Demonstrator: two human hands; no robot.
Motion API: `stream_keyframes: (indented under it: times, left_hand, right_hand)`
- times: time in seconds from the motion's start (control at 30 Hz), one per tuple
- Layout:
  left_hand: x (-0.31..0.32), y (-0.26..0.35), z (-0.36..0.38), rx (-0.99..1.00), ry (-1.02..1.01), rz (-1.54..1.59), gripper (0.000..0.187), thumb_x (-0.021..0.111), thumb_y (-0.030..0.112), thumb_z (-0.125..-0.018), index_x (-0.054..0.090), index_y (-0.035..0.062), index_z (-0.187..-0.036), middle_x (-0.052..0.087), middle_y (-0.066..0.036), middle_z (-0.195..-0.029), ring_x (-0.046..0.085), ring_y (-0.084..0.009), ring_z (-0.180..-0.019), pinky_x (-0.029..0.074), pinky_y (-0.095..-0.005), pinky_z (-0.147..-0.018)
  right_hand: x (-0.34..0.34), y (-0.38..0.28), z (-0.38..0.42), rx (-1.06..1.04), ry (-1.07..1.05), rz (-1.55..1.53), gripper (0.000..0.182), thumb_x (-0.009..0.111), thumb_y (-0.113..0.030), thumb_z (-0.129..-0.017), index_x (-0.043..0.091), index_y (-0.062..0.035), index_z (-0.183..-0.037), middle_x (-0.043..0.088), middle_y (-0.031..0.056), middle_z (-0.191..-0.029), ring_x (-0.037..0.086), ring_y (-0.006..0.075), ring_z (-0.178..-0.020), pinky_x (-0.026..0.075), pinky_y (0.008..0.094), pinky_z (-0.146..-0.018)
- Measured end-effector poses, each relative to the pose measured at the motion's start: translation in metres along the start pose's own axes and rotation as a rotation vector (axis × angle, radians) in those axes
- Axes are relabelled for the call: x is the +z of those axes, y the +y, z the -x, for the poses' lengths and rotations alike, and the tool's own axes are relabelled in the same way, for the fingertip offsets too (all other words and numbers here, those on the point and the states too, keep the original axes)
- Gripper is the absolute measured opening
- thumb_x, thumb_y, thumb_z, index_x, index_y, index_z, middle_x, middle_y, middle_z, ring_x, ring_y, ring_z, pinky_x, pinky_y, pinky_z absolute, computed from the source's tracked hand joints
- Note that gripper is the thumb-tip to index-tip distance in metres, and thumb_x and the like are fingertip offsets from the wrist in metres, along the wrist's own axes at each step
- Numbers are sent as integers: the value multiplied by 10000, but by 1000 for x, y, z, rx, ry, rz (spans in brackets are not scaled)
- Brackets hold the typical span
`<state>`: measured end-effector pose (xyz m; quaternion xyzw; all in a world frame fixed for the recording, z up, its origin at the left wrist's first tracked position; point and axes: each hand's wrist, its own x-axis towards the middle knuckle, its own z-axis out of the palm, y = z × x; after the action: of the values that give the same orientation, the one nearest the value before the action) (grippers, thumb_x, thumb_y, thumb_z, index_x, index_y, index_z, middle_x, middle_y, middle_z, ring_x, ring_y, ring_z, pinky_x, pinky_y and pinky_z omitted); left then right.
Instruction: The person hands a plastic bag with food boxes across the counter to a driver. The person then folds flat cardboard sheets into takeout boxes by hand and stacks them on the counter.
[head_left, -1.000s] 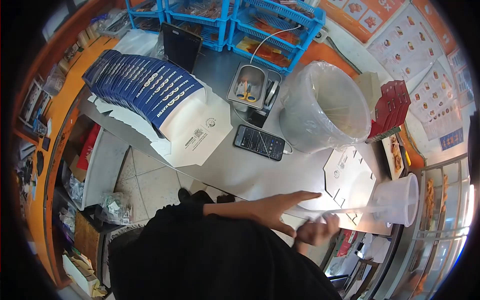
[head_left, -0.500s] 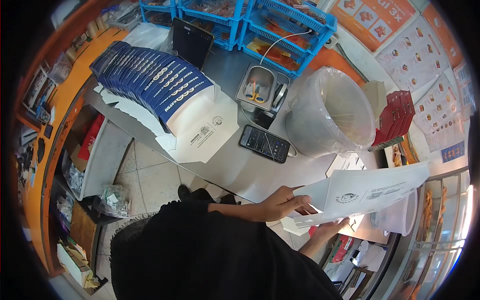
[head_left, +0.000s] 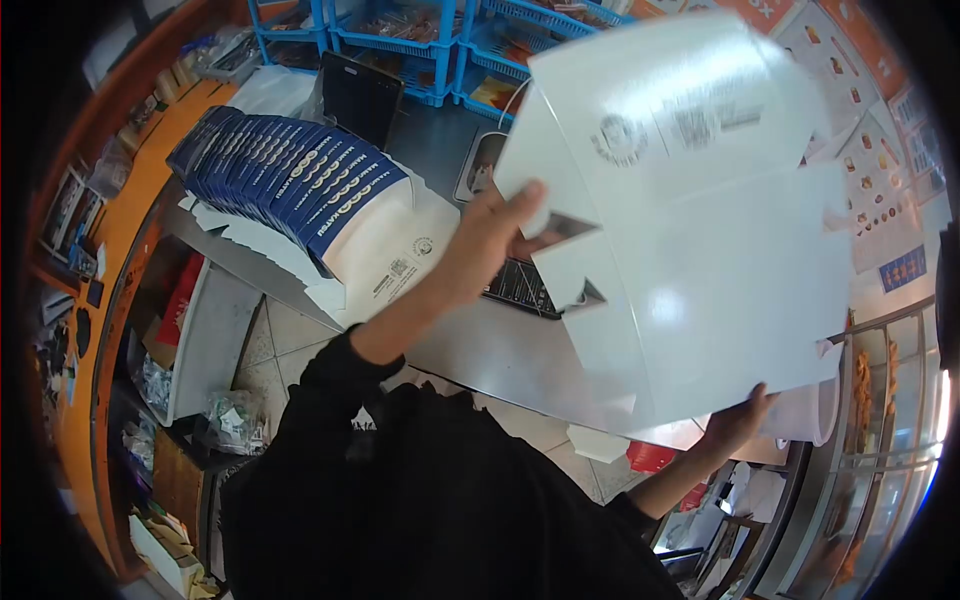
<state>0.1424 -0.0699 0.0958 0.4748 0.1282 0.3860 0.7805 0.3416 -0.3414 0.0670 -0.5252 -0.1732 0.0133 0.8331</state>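
Observation:
A large white cardboard sheet with printed marks and cut flaps is held up, tilted, over the right part of the counter. My left hand pinches its left edge near a cut notch, thumb on the near face. My right hand grips the bottom right edge, its fingers mostly behind the sheet. To the left lies a fanned stack of blue and white printed cartons. A phone lies partly hidden behind my left hand and the sheet.
Blue plastic racks stand at the back, with a dark tablet before them. The sheet hides most of the metal counter's right side. A glass display case is at the right; an orange shelf is at the left.
The cardboard sheet has been raised and turned, showing its wide face. My left hand has moved up and left with its edge; my right hand has moved right. The sheet now covers the clear bin.

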Motion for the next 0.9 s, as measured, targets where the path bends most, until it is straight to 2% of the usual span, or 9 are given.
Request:
stream_keyframes:
  times: [0.1,0.23,0.47,0.53,0.6,0.7,0.77,0.83,0.9]
  left_hand:
    - [-25,24,-13,83,-188,-158,475,411,366,-887,424,-31,-1147,594,-160,-950,622,-175,-698,525,-247,-593]
    - [-46,49,-14,120,-154,-223,467,397,379,-889,486,-42,-1071,611,-161,-904,622,-167,-667,511,-237,-517]
    - [-75,67,-17,129,-39,-260,436,401,349,-892,437,-26,-1113,607,-150,-929,614,-162,-658,518,-249,-552]
    - [-74,72,-18,165,-9,-207,420,411,311,-895,387,-17,-1156,600,-142,-911,610,-181,-664,531,-283,-603]
    - [-72,79,-16,306,258,-108,396,423,282,-894,370,-4,-1163,584,-139,-876,609,-203,-707,534,-312,-644]
    - [-100,86,-17,427,369,-67,381,412,276,-901,340,24,-1179,550,-174,-947,592,-236,-808,522,-341,-691]
    - [-116,93,-17,563,465,-7,375,417,268,-900,357,22,-1177,550,-171,-967,576,-239,-868,499,-347,-746]
    - [-125,100,-14,676,547,14,376,422,261,-899,371,18,-1181,537,-172,-1014,551,-242,-935,471,-357,-808]
    - [-131,105,-12,776,616,12,389,395,267,-908,341,41,-1219,512,-184,-1069,524,-252,-993,453,-366,-849]
  right_hand:
    - [24,-10,-20,-81,-103,-49,723,559,-115,-733,165,-54,-1336,360,150,-1244,398,249,-1115,353,380,-924]
    - [58,-17,-38,-140,-238,-59,656,527,-117,-772,186,-56,-1329,400,132,-1211,427,226,-1081,376,359,-896]
    - [82,-12,-47,-95,-254,-92,568,492,-140,-808,241,-42,-1308,427,118,-1200,436,220,-1085,369,363,-907]
    - [73,0,-52,9,-227,-315,519,431,-210,-859,242,-32,-1308,420,115,-1216,435,229,-1095,357,378,-925]
    - [99,9,-22,-152,-337,-276,532,283,-375,-910,223,-46,-1322,434,127,-1201,442,245,-1091,358,375,-918]
    - [68,105,16,-136,-424,211,568,264,-425,-903,252,-10,-1290,470,166,-1170,447,265,-1083,314,380,-931]
    - [61,162,60,-140,-485,274,545,299,-384,-901,257,-2,-1287,433,176,-1215,417,273,-1121,263,401,-972]
    - [69,186,96,-288,-774,1021,551,431,-279,-853,251,-17,-1303,311,230,-1297,193,382,-1248,109,522,-1004]
    - [72,206,112,-290,-727,1152,558,440,-284,-844,254,-28,-1304,299,219,-1307,151,407,-1251,70,549,-995]
